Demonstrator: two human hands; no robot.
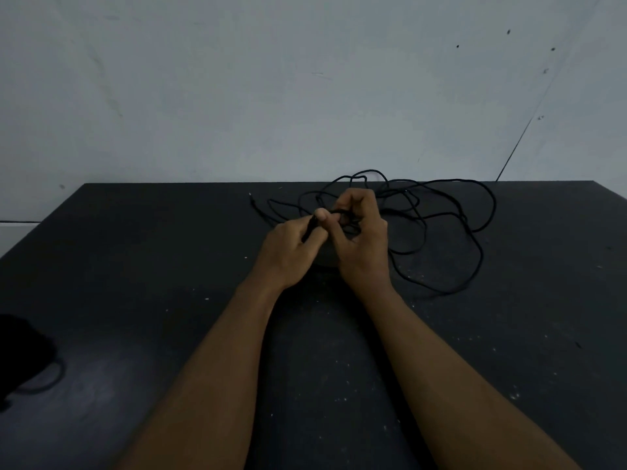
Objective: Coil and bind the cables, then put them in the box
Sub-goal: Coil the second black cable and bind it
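At the near left edge of the table [135,283] lies a dark lump [20,354], too dim to identify. Past mid-table the hands meet. The left hand [291,252] pinches one stretch of the black cable [412,201] between thumb and curled fingers. The right hand [363,239] has its fingers curled round a few small loops. The rest sprawls loose by the far edge, right of centre. Coiling looks barely begun. Even loops, with slack drawn gently out of the tangle, should keep it from knotting. No box shows.
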